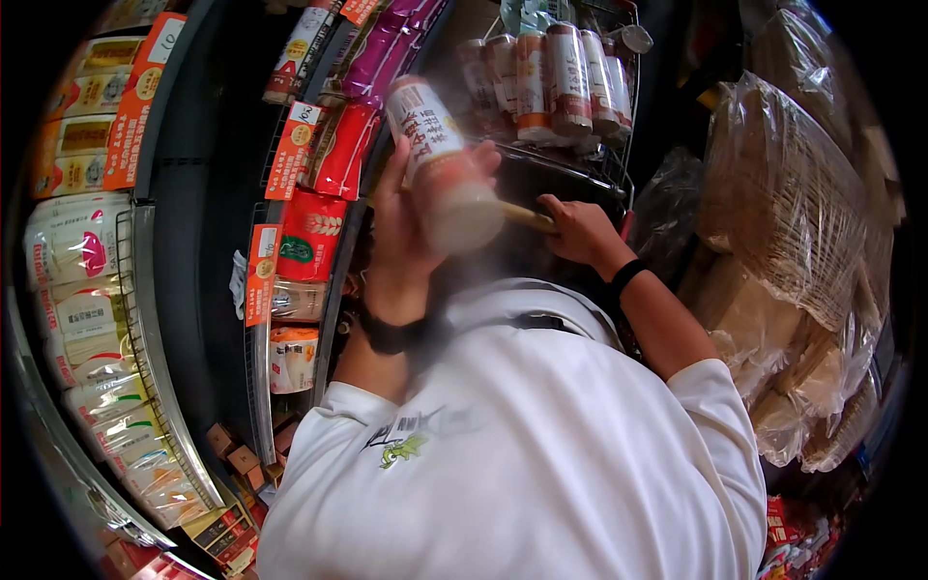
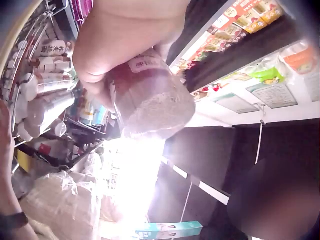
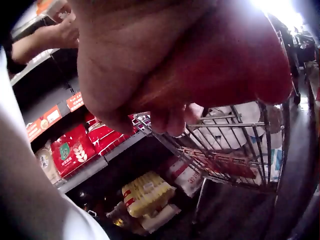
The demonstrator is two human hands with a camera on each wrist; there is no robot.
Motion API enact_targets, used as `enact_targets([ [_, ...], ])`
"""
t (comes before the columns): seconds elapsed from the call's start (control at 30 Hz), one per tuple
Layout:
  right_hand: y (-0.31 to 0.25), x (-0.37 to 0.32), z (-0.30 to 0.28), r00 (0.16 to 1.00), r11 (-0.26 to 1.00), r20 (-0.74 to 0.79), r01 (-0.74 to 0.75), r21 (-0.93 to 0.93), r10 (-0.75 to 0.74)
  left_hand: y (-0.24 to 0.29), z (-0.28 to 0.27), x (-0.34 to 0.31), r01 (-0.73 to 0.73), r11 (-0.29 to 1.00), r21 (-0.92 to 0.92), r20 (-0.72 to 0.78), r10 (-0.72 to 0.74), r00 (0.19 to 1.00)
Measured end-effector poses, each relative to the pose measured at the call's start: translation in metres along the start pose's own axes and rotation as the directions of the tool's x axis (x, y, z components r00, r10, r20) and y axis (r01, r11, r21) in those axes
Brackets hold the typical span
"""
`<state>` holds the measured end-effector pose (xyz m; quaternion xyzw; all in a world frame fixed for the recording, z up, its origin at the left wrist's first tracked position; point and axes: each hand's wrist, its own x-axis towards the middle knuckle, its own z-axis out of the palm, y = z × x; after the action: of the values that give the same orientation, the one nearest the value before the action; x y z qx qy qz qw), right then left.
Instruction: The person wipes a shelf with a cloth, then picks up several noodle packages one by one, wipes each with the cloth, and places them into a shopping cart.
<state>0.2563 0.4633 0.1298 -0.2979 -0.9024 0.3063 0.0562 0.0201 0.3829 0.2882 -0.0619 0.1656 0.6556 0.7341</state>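
Note:
A round packet of dried noodles point(image 1: 435, 145), white and reddish brown with dark printed characters, is gripped in my left hand point(image 1: 401, 232). It is tilted and its lower end is blurred in the head view. The left wrist view shows the packet's pale end point(image 2: 160, 110) below the fingers point(image 2: 95, 70). My right hand point(image 1: 585, 232) holds the handle point(image 1: 527, 217) of the shopping cart. In the right wrist view the fingers point(image 3: 170, 120) curl down over that handle, above the wire basket point(image 3: 235, 155). Several similar noodle packets point(image 1: 570, 77) stand in the cart.
Shelves on the left hold bagged goods point(image 1: 82, 251), red packets point(image 1: 311, 232) and orange price tags point(image 1: 261, 275). Large clear plastic bags with woven goods point(image 1: 783, 193) line the right side. Yellow packs point(image 3: 147, 192) lie on a low shelf beside the cart.

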Motion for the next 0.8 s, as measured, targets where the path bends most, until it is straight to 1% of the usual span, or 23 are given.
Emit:
enact_targets([
  [0.07,0.0,-0.001,-0.001,1.0,1.0,-0.004,0.001,-0.005,-0.001,0.002,0.002,0.001,-0.029,0.999,-0.028,-0.026,0.029,0.999],
  [0.17,0.003,-0.001,0.001,1.0,1.0,-0.027,0.008,-0.004,-0.008,0.006,-0.004,0.007,-0.166,0.984,-0.068,-0.107,0.158,0.982],
  [0.2,0.003,-0.002,0.001,0.999,1.0,-0.046,0.027,-0.008,-0.027,0.002,0.003,0.009,-0.301,0.95,0.085,-0.133,0.31,0.941],
  [0.27,0.004,-0.003,0.001,0.995,0.998,-0.081,0.065,-0.014,-0.066,0.008,-0.003,0.013,-0.34,0.94,0.037,-0.181,0.341,0.922],
  [0.4,0.002,-0.003,-0.001,0.995,0.999,-0.087,0.053,0.01,-0.051,0.014,-0.006,0.015,-0.416,0.909,0.0,-0.22,0.406,0.887],
  [0.5,0.001,-0.004,-0.001,0.997,0.999,-0.071,0.036,0.005,-0.036,0.016,-0.004,0.013,-0.407,0.913,-0.033,-0.204,0.392,0.897],
  [0.6,0.0,-0.002,-0.001,0.998,1.0,-0.058,0.029,-0.004,-0.029,0.015,0.002,0.009,-0.376,0.926,-0.033,-0.128,0.369,0.92],
  [0.7,0.003,-0.002,0.002,0.996,0.999,-0.079,0.048,0.014,-0.047,0.012,0.01,0.001,-0.235,0.968,-0.089,0.039,0.24,0.97],
  [0.77,0.004,-0.002,0.003,0.994,0.998,-0.091,0.063,0.023,-0.061,0.008,0.017,-0.003,-0.205,0.975,-0.086,0.042,0.209,0.977],
  [0.8,0.004,-0.003,0.004,0.996,0.999,-0.074,0.045,0.021,-0.043,0.008,0.02,-0.005,-0.19,0.978,-0.087,0.055,0.196,0.979],
])
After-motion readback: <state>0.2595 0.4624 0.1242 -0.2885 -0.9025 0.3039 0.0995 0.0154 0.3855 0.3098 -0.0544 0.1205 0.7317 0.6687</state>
